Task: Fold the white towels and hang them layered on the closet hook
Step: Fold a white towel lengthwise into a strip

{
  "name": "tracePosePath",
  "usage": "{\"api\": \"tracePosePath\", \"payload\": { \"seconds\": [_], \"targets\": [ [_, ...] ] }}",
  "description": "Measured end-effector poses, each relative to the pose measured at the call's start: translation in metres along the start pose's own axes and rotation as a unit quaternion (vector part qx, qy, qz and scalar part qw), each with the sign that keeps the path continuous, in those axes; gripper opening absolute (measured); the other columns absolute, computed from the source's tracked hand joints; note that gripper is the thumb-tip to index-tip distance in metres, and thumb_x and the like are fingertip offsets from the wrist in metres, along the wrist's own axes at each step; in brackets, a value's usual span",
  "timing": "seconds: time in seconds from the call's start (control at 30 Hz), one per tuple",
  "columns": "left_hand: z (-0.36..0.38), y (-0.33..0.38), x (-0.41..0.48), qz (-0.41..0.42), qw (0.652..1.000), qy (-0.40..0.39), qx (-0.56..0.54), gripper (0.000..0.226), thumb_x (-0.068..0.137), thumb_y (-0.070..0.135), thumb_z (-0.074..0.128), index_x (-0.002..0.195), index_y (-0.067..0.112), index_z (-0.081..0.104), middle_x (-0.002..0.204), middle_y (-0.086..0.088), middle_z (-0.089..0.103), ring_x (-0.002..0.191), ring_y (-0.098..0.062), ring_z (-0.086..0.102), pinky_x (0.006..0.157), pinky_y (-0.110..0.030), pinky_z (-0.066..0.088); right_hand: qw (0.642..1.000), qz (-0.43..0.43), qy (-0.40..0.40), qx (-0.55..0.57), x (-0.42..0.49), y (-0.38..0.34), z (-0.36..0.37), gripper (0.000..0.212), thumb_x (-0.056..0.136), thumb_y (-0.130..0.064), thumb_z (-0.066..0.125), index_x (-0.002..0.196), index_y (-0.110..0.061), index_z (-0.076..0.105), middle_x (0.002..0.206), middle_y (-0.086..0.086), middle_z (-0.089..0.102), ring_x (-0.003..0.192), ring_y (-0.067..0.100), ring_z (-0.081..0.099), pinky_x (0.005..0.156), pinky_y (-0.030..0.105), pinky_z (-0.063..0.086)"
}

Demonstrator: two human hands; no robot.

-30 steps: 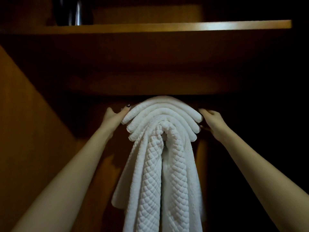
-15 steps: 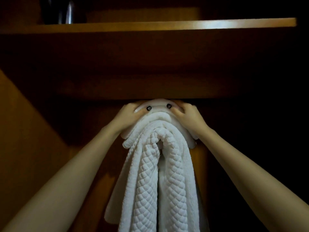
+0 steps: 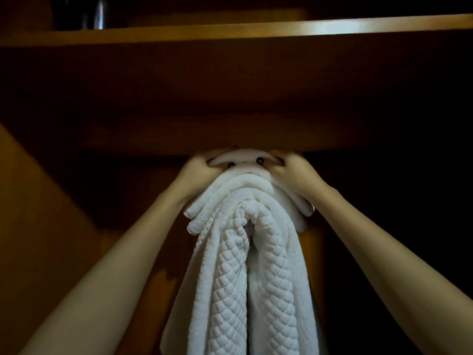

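1. Gripping the crown of the layered towels, the left hand and right hand had come in from the arch's outer flanks, where they lay a second earlier, to its very top.
2. Both hands were clenched on the uppermost fold. The thumbs pressed its front face and the fingers curled behind, out of sight.
3. The towels hung just under the lower edge of the dark wooden rail. Their plain bands arched over a quilted towel that dropped straight between the forearms. The hook itself was hidden.
4. That inward shift looked like seating and squaring the top layer on the hook, so the hanging seemed nearly finished.
5. Above, a dark object stood near the left end of the lit shelf.
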State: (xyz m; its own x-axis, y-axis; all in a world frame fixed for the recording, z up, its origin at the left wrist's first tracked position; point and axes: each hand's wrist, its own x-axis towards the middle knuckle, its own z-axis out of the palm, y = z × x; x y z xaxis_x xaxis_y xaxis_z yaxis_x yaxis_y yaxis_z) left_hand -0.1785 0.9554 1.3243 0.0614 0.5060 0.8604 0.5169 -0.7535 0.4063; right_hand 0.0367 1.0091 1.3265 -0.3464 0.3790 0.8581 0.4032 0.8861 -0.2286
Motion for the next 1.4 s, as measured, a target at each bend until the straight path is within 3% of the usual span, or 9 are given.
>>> {"api": "tracePosePath", "payload": {
  "seconds": [0.07,0.13,0.3,0.47,0.63,0.77,1.03,1.27,1.4],
  "targets": [
    [-0.001,0.002,0.002,0.007,0.999,-0.026,-0.043,0.031,0.08,0.018,0.071,0.096,0.045,0.074,0.101,0.012,0.074,0.097,-0.006,0.069,0.079,-0.02,0.055,0.999,-0.031,-0.015,-0.013,0.0,-0.007,-0.001,0.026,0.097,-0.019,0.055,0.121,-0.022,0.065,0.105,-0.022,0.065,0.094,-0.003,0.06,0.08,0.017,0.048],
    [-0.002,0.003,0.005,-0.006,0.998,-0.042,-0.055,0.023,0.083,0.017,0.073,0.1,0.033,0.074,0.099,0.006,0.075,0.093,-0.011,0.071,0.072,-0.019,0.055,0.999,-0.029,-0.019,0.001,-0.001,-0.009,0.001,0.03,0.096,-0.018,0.056,0.124,-0.017,0.065,0.114,-0.007,0.068,0.102,0.005,0.062,0.087,0.022,0.047],
    [0.001,-0.001,0.013,-0.02,0.999,-0.037,-0.018,0.014,0.092,0.019,0.066,0.087,0.03,0.073,0.079,0.008,0.074,0.073,0.0,0.068,0.06,-0.013,0.051,1.0,-0.012,0.006,0.012,0.009,-0.001,0.007,0.013,0.099,-0.017,0.054,0.101,-0.015,0.067,0.088,0.003,0.069,0.073,0.016,0.061,0.061,0.022,0.042],
    [0.001,-0.006,0.028,-0.023,0.993,-0.057,0.097,0.016,0.096,0.025,0.06,0.082,0.022,0.067,0.075,0.005,0.063,0.056,0.01,0.055,0.057,-0.011,0.042,1.0,0.006,0.011,0.026,0.018,0.0,0.014,0.016,0.1,-0.016,0.054,0.094,-0.009,0.068,0.083,0.009,0.066,0.071,0.02,0.06,0.061,0.027,0.04],
    [0.0,-0.016,0.007,-0.065,0.995,-0.043,0.062,0.021,0.095,0.044,0.057,0.104,0.03,0.07,0.099,0.009,0.072,0.093,-0.007,0.067,0.081,-0.027,0.052,0.997,0.039,0.045,0.04,-0.002,0.006,0.018,0.016,0.098,-0.031,0.056,0.102,-0.024,0.069,0.07,-0.014,0.065,0.054,-0.003,0.057,0.048,0.011,0.037],
    [-0.007,-0.024,-0.024,-0.078,0.996,-0.003,0.048,0.031,0.102,0.043,0.044,0.087,0.029,0.068,0.086,0.009,0.069,0.083,-0.009,0.064,0.073,-0.027,0.047,0.999,0.03,0.02,0.008,-0.018,0.004,0.016,0.04,0.1,-0.047,0.046,0.079,-0.018,0.063,0.059,-0.01,0.059,0.049,0.005,0.051,0.048,0.024,0.036],
    [-0.017,-0.03,-0.04,-0.099,0.993,-0.027,0.058,0.027,0.101,0.049,0.039,0.11,0.037,0.061,0.118,0.004,0.065,0.111,-0.016,0.061,0.097,-0.039,0.049,0.983,0.139,0.015,0.119,-0.032,0.009,0.021,0.042,0.102,-0.049,0.037,0.11,-0.02,0.066,0.098,-0.003,0.07,0.089,0.012,0.065,0.075,0.031,0.05],
    [-0.018,-0.003,-0.053,-0.138,0.984,-0.102,0.052,0.044,0.103,0.047,0.029,0.136,0.025,0.047,0.136,0.002,0.052,0.126,-0.015,0.05,0.106,-0.031,0.039,0.982,0.173,-0.062,0.048,-0.049,-0.006,-0.003,0.057,0.102,-0.054,0.03,0.146,-0.02,0.042,0.148,0.006,0.046,0.133,0.021,0.044,0.097,0.026,0.03],
    [-0.035,0.029,-0.07,-0.113,0.984,-0.066,0.12,0.041,0.104,0.04,0.038,0.135,0.02,0.054,0.134,-0.002,0.058,0.124,-0.021,0.054,0.106,-0.037,0.041,0.98,0.192,-0.054,-0.013,-0.073,-0.029,-0.034,0.053,0.104,-0.049,0.03,0.145,-0.018,0.043,0.141,0.008,0.052,0.123,0.024,0.053,0.094,0.028,0.037]
  ]
}}
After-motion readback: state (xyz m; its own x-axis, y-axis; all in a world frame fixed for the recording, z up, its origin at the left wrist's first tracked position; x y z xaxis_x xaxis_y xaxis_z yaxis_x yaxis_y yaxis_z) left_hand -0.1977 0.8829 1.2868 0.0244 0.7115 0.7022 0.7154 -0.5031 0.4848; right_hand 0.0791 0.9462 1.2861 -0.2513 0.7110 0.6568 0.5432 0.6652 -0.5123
